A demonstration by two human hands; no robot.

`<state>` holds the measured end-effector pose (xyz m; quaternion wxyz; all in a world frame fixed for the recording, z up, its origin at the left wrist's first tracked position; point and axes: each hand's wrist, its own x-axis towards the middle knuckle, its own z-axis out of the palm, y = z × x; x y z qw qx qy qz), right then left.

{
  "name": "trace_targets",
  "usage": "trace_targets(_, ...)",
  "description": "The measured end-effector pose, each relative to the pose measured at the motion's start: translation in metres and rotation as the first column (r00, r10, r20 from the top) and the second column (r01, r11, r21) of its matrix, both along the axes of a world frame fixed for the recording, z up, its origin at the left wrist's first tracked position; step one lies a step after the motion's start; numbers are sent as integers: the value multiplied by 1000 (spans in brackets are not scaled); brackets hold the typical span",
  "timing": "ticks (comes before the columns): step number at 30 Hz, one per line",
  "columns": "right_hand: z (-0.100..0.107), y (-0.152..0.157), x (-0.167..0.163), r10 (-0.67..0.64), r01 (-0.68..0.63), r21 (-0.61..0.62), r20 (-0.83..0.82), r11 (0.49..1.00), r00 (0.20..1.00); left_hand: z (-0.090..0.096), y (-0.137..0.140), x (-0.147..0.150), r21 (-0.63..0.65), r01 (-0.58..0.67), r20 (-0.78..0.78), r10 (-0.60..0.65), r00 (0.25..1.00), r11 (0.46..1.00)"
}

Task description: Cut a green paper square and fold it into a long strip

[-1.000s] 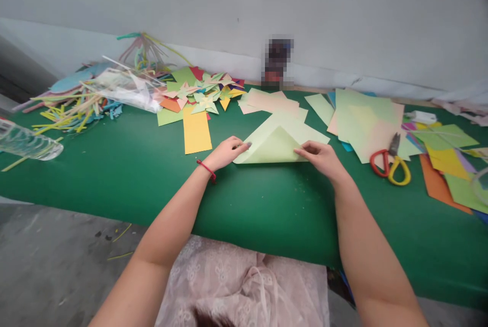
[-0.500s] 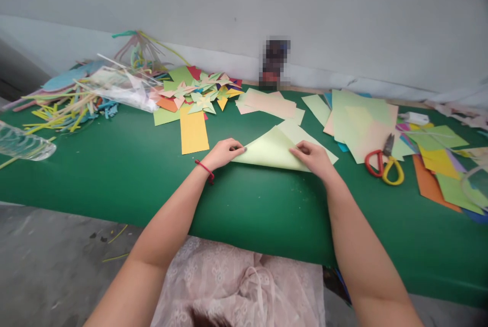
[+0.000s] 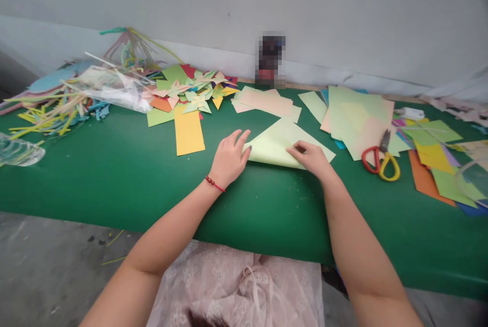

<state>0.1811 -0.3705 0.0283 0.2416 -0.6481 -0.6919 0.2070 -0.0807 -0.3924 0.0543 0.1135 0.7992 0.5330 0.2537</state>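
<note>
A pale green sheet of paper lies bent over on itself on the green table, its near edge a rounded fold that is not pressed flat. My right hand pinches the turned-over layer near the sheet's right side, thumb against fingers. At the left corner, my left hand rests with fingers spread and the thumb by the paper's edge; a red beaded bracelet circles that wrist. Scissors with one red and one yellow handle lie to the right of my right hand.
Folded paper stars and a yellow paper rectangle lie left of the sheet. Farther left are paper strips and a clear plastic bag. Pale sheets and coloured paper pieces lie on the right.
My left hand has opened from its pinch at the left corner and turned, fingers now spread upward. The sheet's layers line up more closely at the top; my right hand still pinches it.
</note>
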Motion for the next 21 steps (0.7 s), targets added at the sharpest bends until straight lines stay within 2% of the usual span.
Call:
trace_targets(2,-1,0,-3,15,-15,-1,18,1000,1000,-3,-8,13,103,113,-122,-100,988,988)
trace_targets(4,-2,1,-5,19,-19,2,43,1000,999,-8,-15,25,108,223,-236,-193,952,969)
trace_targets(6,-2,2,-7,10,-10,4,73,1000,997,-15,-20,34,86,279,-303,-242,922,956)
trace_targets(12,-1,1,-7,-32,33,-7,140,999,990,-29,-22,39,8,277,-347,-257,902,961)
trace_targets(21,10,-6,3,63,-44,-176,104,983,993,-24,-18,32,-51,322,-298,-322,899,945)
